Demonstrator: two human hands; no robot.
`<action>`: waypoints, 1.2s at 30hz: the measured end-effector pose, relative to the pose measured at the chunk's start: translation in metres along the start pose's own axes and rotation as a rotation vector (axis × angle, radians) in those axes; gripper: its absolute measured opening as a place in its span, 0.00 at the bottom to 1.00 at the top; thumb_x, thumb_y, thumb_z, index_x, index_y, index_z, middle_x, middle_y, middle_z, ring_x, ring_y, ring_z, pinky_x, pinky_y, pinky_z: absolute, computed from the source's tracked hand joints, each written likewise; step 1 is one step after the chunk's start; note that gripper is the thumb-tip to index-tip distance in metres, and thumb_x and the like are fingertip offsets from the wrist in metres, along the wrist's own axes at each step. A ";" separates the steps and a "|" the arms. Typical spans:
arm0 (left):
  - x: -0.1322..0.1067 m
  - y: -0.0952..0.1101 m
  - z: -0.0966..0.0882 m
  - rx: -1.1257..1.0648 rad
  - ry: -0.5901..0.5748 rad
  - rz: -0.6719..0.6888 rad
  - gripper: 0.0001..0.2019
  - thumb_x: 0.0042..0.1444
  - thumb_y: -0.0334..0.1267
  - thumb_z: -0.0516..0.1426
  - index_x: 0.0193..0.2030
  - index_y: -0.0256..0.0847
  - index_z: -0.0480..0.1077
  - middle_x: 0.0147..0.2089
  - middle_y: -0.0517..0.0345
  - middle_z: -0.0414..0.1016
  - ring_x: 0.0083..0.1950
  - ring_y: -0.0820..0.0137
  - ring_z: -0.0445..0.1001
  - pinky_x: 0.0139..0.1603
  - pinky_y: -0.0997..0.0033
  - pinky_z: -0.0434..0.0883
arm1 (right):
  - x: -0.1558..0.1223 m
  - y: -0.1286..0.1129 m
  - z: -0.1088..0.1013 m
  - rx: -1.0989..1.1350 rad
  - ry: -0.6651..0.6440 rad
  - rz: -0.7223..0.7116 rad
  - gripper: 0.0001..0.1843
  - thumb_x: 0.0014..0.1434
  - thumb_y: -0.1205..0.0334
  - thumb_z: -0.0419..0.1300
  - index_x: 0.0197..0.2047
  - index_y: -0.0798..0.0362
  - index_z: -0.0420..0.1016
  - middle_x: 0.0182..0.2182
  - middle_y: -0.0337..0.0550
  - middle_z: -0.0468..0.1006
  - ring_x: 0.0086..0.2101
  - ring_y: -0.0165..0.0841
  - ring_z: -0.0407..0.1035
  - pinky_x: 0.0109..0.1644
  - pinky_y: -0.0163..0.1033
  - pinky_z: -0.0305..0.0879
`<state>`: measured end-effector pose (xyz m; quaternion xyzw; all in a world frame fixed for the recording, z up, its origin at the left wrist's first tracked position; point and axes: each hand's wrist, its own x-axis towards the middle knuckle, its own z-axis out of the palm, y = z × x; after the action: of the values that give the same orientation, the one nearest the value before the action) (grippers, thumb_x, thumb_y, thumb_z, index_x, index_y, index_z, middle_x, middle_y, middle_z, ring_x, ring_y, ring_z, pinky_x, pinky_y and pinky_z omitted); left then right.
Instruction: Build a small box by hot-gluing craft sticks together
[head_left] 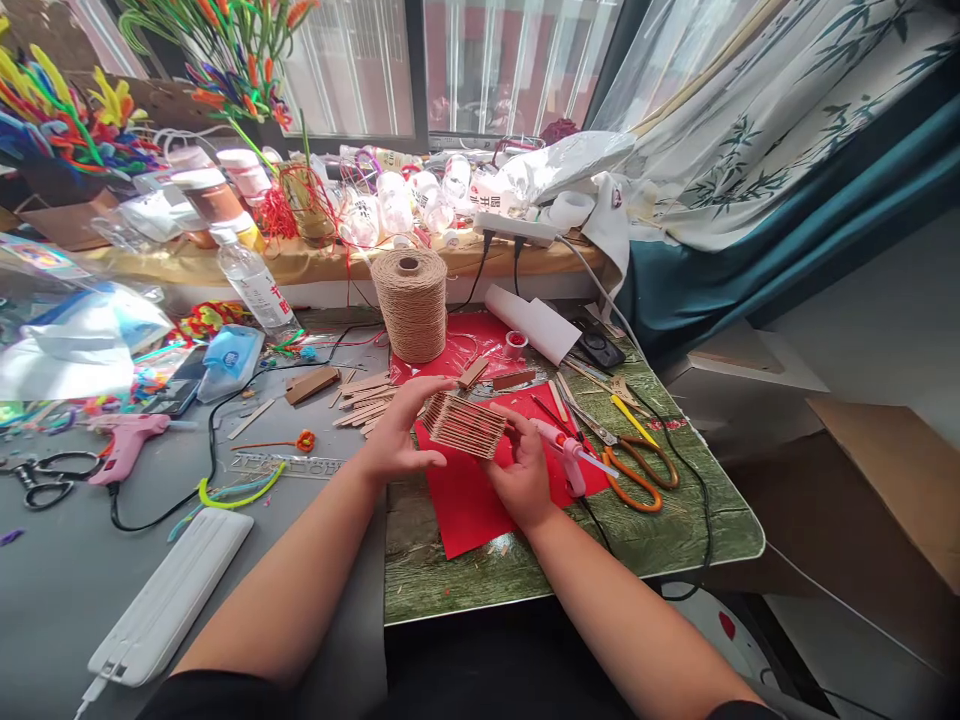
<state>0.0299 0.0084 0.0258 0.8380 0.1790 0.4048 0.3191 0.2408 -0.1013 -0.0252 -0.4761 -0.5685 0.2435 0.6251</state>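
Observation:
A small box of stacked craft sticks (471, 427) is held up in front of me, its slatted side tilted toward the camera. My right hand (523, 475) grips its right end, fingers at the upper edge and thumb below. At the left end is my left hand (399, 432), fingers reaching along the top and thumb stretched out under it; part of its contact is hidden. Beneath the box lies a red sheet (457, 515). Loose craft sticks (364, 405) are heaped behind my left hand. A pink glue gun (566, 450) rests just right of my right hand.
Orange-handled scissors (637, 475) lie on the right. A twine spool (410, 305) stands behind the box. Leftward are another pink glue gun (131, 445), black scissors (56, 475), a white power strip (172, 595) and a water bottle (255, 285). Cables cross the table.

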 end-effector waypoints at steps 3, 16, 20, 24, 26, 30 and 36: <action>-0.005 0.002 0.011 0.016 0.116 0.037 0.42 0.53 0.72 0.61 0.66 0.45 0.68 0.59 0.42 0.75 0.60 0.49 0.73 0.63 0.46 0.68 | -0.002 -0.006 -0.004 -0.133 -0.046 -0.101 0.35 0.61 0.59 0.70 0.68 0.42 0.65 0.62 0.51 0.73 0.61 0.46 0.70 0.68 0.59 0.67; -0.013 0.019 0.029 -0.127 0.376 0.045 0.29 0.68 0.63 0.47 0.51 0.42 0.78 0.45 0.46 0.80 0.48 0.56 0.79 0.50 0.53 0.74 | -0.002 -0.020 -0.008 -0.146 -0.238 -0.272 0.46 0.55 0.47 0.75 0.71 0.42 0.63 0.62 0.52 0.75 0.61 0.51 0.69 0.66 0.61 0.69; -0.014 0.019 0.029 -0.113 0.375 0.007 0.30 0.68 0.64 0.46 0.50 0.42 0.78 0.44 0.46 0.81 0.47 0.56 0.79 0.50 0.53 0.75 | -0.002 -0.021 -0.009 -0.163 -0.233 -0.288 0.46 0.54 0.46 0.75 0.71 0.41 0.63 0.61 0.52 0.75 0.60 0.52 0.71 0.64 0.62 0.70; -0.016 0.017 0.031 -0.115 0.380 -0.051 0.30 0.66 0.66 0.46 0.48 0.44 0.77 0.45 0.47 0.81 0.48 0.55 0.80 0.52 0.51 0.76 | -0.002 -0.020 -0.008 -0.170 -0.247 -0.250 0.47 0.53 0.46 0.76 0.72 0.40 0.62 0.62 0.52 0.75 0.61 0.53 0.70 0.65 0.63 0.70; -0.017 0.016 0.033 -0.125 0.389 -0.067 0.31 0.66 0.68 0.45 0.48 0.44 0.76 0.45 0.46 0.80 0.48 0.55 0.80 0.52 0.50 0.76 | -0.002 -0.021 -0.008 -0.169 -0.248 -0.240 0.49 0.52 0.46 0.77 0.72 0.41 0.62 0.62 0.52 0.74 0.61 0.53 0.69 0.65 0.63 0.70; -0.017 0.016 0.036 -0.146 0.396 -0.066 0.30 0.65 0.68 0.45 0.48 0.45 0.75 0.45 0.47 0.79 0.48 0.55 0.79 0.52 0.50 0.76 | -0.001 -0.025 -0.008 -0.177 -0.245 -0.238 0.50 0.52 0.48 0.77 0.72 0.42 0.62 0.62 0.52 0.74 0.60 0.52 0.70 0.65 0.62 0.69; -0.016 0.016 0.039 -0.149 0.408 -0.035 0.27 0.66 0.64 0.47 0.48 0.44 0.74 0.45 0.47 0.79 0.48 0.55 0.79 0.51 0.49 0.76 | 0.001 -0.029 -0.011 -0.174 -0.245 -0.257 0.47 0.54 0.51 0.76 0.72 0.40 0.62 0.62 0.49 0.75 0.60 0.52 0.70 0.65 0.61 0.70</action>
<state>0.0514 -0.0272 0.0095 0.7095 0.2241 0.5726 0.3442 0.2446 -0.1162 0.0020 -0.4186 -0.7152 0.1679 0.5338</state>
